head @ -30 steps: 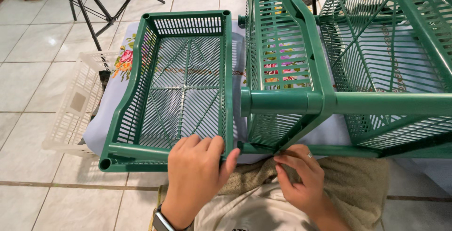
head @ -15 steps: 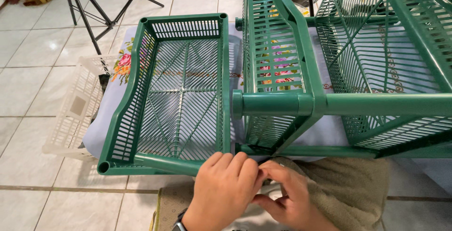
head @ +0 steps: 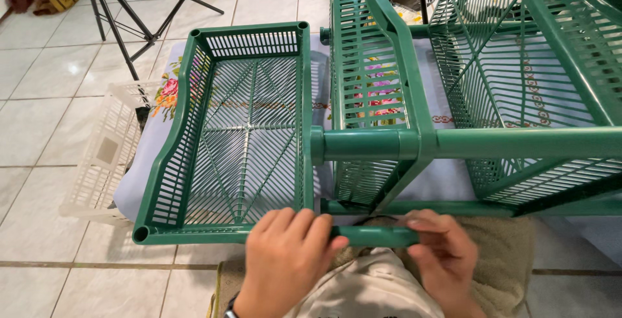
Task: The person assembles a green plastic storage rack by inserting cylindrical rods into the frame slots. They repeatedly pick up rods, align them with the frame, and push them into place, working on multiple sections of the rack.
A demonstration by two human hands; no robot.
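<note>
Since half a second ago my hands have parted: left hand grips the basket rim's near corner, right hand pinches the short green tube, now pressed against that corner.

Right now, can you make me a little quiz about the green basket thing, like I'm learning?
1. True or false: the left hand rests on the near rim of the green basket.
2. What does the right hand pinch? A) a green tube B) a white crate C) a tripod leg
3. Which side of the green basket is the white crate on?

Key
1. True.
2. A, the short green tube at the basket's near corner.
3. Its left side, on the tiled floor.
</note>
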